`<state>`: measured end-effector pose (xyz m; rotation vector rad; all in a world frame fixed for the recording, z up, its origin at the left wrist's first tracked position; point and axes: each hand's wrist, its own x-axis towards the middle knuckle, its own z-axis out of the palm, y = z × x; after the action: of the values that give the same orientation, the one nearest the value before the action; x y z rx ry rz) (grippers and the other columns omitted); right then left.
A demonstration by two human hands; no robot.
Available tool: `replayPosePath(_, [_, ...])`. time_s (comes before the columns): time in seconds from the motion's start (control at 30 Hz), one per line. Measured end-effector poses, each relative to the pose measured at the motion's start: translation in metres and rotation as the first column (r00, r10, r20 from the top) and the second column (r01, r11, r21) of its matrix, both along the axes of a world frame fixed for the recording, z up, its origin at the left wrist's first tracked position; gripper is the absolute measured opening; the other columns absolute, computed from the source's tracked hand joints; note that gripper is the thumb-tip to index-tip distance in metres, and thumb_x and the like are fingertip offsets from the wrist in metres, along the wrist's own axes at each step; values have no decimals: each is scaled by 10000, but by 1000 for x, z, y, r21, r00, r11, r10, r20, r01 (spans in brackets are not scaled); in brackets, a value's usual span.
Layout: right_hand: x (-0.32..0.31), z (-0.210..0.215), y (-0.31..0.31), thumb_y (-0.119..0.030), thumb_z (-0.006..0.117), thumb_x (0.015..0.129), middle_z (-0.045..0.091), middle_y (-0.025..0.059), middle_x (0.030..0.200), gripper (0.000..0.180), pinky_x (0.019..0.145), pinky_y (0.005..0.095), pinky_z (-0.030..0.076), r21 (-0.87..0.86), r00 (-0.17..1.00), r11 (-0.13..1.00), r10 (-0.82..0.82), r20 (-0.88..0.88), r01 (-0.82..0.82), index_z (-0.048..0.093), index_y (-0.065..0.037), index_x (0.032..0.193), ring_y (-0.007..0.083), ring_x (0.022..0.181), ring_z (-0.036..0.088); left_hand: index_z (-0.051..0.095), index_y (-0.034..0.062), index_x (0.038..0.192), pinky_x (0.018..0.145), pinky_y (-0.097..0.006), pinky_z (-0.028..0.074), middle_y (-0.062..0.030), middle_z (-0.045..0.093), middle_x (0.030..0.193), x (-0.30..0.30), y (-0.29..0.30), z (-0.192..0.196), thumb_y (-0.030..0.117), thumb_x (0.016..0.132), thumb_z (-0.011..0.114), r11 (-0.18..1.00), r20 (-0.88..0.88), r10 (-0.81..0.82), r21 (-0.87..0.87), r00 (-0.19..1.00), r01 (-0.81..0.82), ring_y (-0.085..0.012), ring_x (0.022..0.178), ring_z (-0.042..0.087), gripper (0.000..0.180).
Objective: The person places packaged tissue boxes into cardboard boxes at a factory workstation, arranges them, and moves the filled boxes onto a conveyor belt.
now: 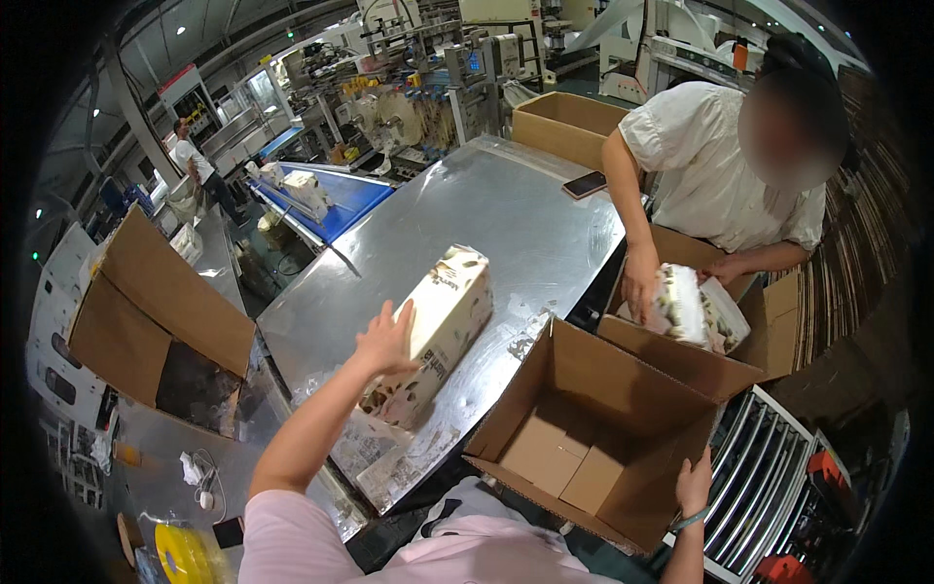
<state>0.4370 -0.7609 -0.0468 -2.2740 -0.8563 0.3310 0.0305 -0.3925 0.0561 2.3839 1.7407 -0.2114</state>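
A long white plastic-wrapped pack (443, 326) with brown and green printed shapes lies slantwise on the metal table. My left hand (387, 343) rests against its left side, fingers spread and touching the wrap rather than closed round it. Right of the table, an open cardboard box (556, 450) is tilted toward me, and I see only its bare bottom and walls inside. My right hand (694, 484) is closed on that box's right wall, fingers at the edge.
Across from me a co-worker (725, 165) bends over another cardboard box (778, 321), hands on similar packs (686, 307). A phone (585, 185) lies on the metal table (525, 219). A blue conveyor (355, 204), a roller conveyor (754, 487) and an open box (156, 311) stand around.
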Motion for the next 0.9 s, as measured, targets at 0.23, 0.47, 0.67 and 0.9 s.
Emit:
replayPosePath(0.23, [-10, 25, 23, -5, 499, 823, 549, 280, 1131, 457, 895, 432, 416, -22, 990, 998, -66, -123, 64, 399, 14, 1268, 431, 1051, 519, 239, 208, 1424, 860, -455, 352, -209, 484, 1044, 65, 29, 11, 236, 608, 724, 953, 227, -256, 222, 940, 206, -367, 1011, 472, 950])
replayPosePath(0.47, [11, -23, 27, -103, 512, 860, 431, 188, 1343, 555, 1030, 325, 309, 358, 933, 926, 18, -360, 120, 315, 9, 1366, 278, 1241, 411, 563, 28, 1037, 824, -446, 423, -228, 470, 1133, 106, -55, 141, 156, 533, 787, 467, 440, -872, 619, 215, 631, -382, 1015, 485, 566])
replayPosePath(0.67, [10, -20, 31, -161, 466, 936, 312, 147, 1429, 560, 1054, 278, 251, 485, 646, 747, 97, -757, 456, 220, 3, 1411, 205, 1302, 308, 409, 26, 1304, 917, -442, 357, -269, 440, 1157, 169, -112, 33, 289, 657, 720, 168, 565, -817, 49, 111, 985, -405, 1059, 444, 765])
replayPosePath(0.9, [-11, 1, 37, -107, 436, 937, 337, 117, 1422, 513, 1052, 276, 252, 442, 848, 832, -64, -527, 337, 257, -8, 1407, 195, 1289, 324, -37, 340, 1450, 878, -596, 363, -365, 359, 1208, 209, -205, -211, 258, 791, 608, 50, 243, -951, -484, 189, 874, -444, 1118, 428, 925])
